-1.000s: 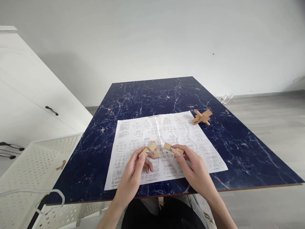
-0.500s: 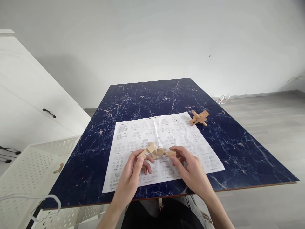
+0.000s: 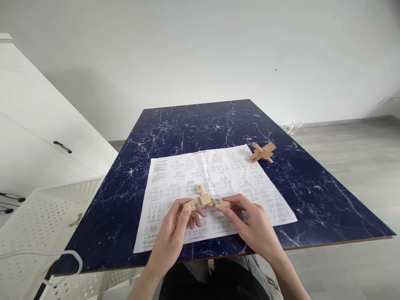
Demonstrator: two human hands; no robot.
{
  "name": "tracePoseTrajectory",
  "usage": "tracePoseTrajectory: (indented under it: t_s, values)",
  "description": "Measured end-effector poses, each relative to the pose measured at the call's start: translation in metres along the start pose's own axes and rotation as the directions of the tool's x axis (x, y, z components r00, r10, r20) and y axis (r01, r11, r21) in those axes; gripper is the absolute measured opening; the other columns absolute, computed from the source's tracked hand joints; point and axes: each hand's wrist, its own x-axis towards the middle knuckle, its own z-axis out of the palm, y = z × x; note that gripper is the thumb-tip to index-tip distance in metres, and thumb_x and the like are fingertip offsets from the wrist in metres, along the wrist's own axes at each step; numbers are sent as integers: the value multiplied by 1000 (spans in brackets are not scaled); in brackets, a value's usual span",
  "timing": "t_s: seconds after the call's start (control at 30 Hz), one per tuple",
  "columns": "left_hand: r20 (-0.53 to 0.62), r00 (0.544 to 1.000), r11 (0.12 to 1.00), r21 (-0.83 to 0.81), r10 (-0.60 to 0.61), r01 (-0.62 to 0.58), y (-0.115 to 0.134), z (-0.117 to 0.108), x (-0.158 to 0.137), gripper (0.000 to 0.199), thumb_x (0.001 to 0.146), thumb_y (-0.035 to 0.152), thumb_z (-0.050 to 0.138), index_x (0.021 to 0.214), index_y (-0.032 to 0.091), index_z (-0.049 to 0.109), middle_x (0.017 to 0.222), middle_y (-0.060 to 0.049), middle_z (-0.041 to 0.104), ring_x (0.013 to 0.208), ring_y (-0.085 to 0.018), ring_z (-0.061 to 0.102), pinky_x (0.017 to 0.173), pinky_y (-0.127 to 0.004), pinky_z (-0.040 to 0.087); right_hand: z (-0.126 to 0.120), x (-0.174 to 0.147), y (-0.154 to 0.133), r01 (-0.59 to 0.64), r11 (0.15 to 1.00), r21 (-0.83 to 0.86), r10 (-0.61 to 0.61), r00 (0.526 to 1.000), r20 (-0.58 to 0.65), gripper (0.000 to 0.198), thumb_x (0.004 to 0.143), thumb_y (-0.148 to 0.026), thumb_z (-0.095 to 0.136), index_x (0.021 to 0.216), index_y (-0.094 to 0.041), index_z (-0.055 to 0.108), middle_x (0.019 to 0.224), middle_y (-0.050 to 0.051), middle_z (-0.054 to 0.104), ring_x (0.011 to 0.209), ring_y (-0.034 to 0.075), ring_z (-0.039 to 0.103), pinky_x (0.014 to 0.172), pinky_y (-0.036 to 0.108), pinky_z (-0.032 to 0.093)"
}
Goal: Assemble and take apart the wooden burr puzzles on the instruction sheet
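Over the printed instruction sheet [image 3: 168, 179], my left hand [image 3: 173, 221] pinches one end of some joined wooden puzzle pieces [image 3: 205, 199]. A block end with a dark mark points away from me. My right hand [image 3: 250, 218] grips a notched wooden puzzle piece [image 3: 222, 204] between thumb and fingers. Its inner end meets or overlaps the joined pieces; whether they interlock I cannot tell. The fingers of my left hand curl below the pieces and hide part of them.
A crossed wooden puzzle [image 3: 263, 152] rests at the sheet's far right corner on the dark blue marbled table [image 3: 193, 129]. At the left stand a white perforated basket [image 3: 37, 221] holding a wooden piece [image 3: 75, 220], a white cable [image 3: 40, 252] and a white cabinet [image 3: 37, 108].
The joined pieces in my left hand have turned and moved right, closing the gap to the piece in my right hand. The right piece has shifted only slightly.
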Motion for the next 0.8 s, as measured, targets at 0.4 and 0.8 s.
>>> tracePoseTrajectory:
  t_s: [0.4,0.8]
  values:
    - [-34,999,997,67,-39,42,1,-2,-2,39,109,55,51,126,23,64,86,-1,60,78,-18,55,76,-32,50,11,-4,-17,212,969,-124,-216,976,-19,20,107,-39,60,109,-20,67,70,-1,68,59,15,62,57,26,49]
    - [-2,1000,998,51,-26,26,-1,2,-7,62,107,50,57,164,31,43,93,-2,74,88,-22,70,87,-36,57,32,-4,-32,172,974,-146,-189,975,-117,28,109,-48,56,111,-22,64,73,1,72,56,16,64,57,28,52]
